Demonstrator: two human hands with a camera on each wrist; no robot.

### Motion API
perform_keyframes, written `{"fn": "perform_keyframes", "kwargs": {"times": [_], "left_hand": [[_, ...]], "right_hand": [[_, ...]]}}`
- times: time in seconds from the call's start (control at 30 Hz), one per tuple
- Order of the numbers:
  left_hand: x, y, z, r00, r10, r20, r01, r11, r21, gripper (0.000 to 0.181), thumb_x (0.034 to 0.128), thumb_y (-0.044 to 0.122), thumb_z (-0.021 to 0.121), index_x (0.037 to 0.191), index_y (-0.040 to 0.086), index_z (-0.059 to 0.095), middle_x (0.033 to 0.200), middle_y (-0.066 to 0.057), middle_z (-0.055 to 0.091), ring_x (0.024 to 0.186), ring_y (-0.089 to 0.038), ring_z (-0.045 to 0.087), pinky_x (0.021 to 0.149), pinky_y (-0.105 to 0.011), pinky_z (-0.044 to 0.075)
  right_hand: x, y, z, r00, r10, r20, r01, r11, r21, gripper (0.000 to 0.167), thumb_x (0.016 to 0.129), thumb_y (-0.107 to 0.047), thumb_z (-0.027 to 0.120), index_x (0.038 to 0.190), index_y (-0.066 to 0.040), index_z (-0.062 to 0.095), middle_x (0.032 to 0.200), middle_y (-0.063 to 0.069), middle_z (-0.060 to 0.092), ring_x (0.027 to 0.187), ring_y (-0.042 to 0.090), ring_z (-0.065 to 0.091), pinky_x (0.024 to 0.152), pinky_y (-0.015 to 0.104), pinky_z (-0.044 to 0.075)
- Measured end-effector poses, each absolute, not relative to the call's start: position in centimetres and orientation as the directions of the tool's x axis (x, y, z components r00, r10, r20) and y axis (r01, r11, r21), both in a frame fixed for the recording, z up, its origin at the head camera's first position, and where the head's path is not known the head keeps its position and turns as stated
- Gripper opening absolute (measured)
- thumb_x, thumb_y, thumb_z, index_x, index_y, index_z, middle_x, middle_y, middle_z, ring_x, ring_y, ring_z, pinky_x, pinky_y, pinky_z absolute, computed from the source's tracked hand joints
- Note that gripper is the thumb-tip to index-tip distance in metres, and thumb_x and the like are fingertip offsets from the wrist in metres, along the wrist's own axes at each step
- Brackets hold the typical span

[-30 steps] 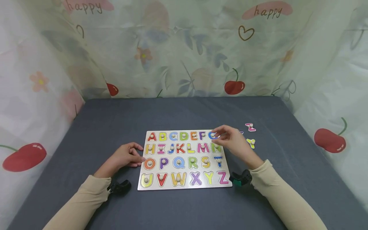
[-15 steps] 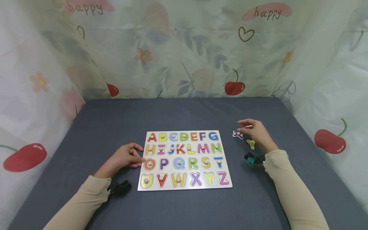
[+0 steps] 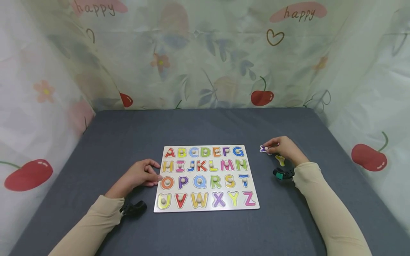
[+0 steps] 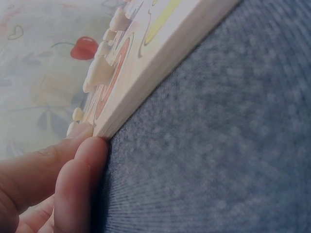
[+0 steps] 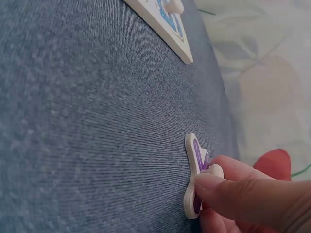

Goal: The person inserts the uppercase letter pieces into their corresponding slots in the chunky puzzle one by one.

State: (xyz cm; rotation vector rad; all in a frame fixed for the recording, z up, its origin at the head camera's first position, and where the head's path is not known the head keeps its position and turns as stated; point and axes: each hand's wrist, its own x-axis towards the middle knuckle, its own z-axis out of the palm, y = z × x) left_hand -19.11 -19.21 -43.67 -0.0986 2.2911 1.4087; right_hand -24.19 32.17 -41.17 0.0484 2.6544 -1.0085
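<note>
My left hand [image 3: 139, 174] holds the left edge of a wooden alphabet puzzle board [image 3: 208, 209]. In the left wrist view the thumb [image 4: 53, 153] lies at the top of the board's corner edge, with a finger against its side. Right of the board, my right hand [image 3: 286, 148] pinches the small knob [image 5: 217, 170] of the purple letter X puzzle piece [image 5: 194, 155], which appears to rest on the cloth. Just below that hand lies the yellow letter Y piece [image 3: 280, 160]. The pink Z piece is hidden behind the right hand.
Knobbed letters fill most of the board; the X slot [image 3: 219, 199], Y slot [image 3: 233, 198] and Z slot [image 3: 249, 198] show no knobs. Dark grey cloth [image 3: 205, 234] covers the table. A printed curtain [image 3: 198, 53] stands behind and at both sides.
My right hand has moved from above the board's top right corner to the loose pieces, and its fingers have come onto the X piece. The left hand stays at the board's edge.
</note>
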Motion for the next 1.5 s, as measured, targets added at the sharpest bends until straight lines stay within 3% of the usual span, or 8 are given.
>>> {"fn": "perform_keyframes", "kwargs": {"times": [0.27,0.47,0.67,1.1,1.5], "left_hand": [[-19.1,-19.1,-43.6,-0.896,0.167,-0.412,-0.293,0.474,0.830,0.054,0.0787,0.013,0.081,0.121,0.000,0.050,0.074,-0.003,0.062,0.061,-0.010,0.065,0.055,-0.025,0.055],[-19.0,-19.0,-43.3,-0.895,0.173,-0.411,-0.290,0.472,0.832,0.054,0.0790,0.013,0.081,0.122,0.000,0.050,0.074,-0.003,0.062,0.060,-0.010,0.064,0.055,-0.024,0.055],[-19.0,-19.1,-43.4,-0.895,0.172,-0.412,-0.291,0.474,0.831,0.054,0.0793,0.013,0.080,0.121,0.000,0.050,0.074,-0.003,0.062,0.060,-0.010,0.064,0.055,-0.024,0.055],[-19.0,-19.2,-43.5,-0.897,0.160,-0.412,-0.292,0.487,0.823,0.053,0.0793,0.013,0.081,0.121,0.000,0.050,0.075,-0.003,0.062,0.061,-0.010,0.064,0.055,-0.024,0.055],[-19.0,-19.1,-43.7,-0.896,0.173,-0.408,-0.288,0.473,0.833,0.055,0.0789,0.012,0.081,0.122,0.000,0.049,0.073,-0.002,0.061,0.060,-0.009,0.064,0.054,-0.024,0.055]], "right_hand": [[-23.8,31.2,-40.3,-0.974,-0.053,-0.220,0.097,0.782,-0.616,0.027,0.092,-0.020,0.066,0.113,-0.003,0.068,0.106,0.015,0.067,0.087,0.022,0.055,0.073,0.029,0.045],[-21.8,27.8,-39.0,-0.989,-0.065,-0.135,0.046,0.727,-0.685,0.026,0.090,-0.025,0.070,0.108,-0.006,0.070,0.097,0.010,0.068,0.084,0.023,0.058,0.074,0.028,0.047],[-18.9,23.6,-38.5,-0.986,-0.151,-0.068,-0.055,0.685,-0.727,0.021,0.085,-0.023,0.076,0.100,-0.008,0.071,0.086,0.005,0.068,0.075,0.017,0.059,0.066,0.025,0.050],[-12.8,17.3,-40.5,-0.907,-0.420,-0.013,-0.253,0.572,-0.780,0.014,0.078,-0.018,0.081,0.082,-0.012,0.069,0.070,-0.005,0.063,0.064,0.008,0.058,0.058,0.020,0.050],[-11.4,15.9,-42.5,-0.857,-0.513,-0.051,-0.301,0.579,-0.758,0.012,0.078,-0.013,0.081,0.079,-0.012,0.069,0.064,-0.010,0.061,0.058,-0.001,0.056,0.056,0.019,0.049]]}}
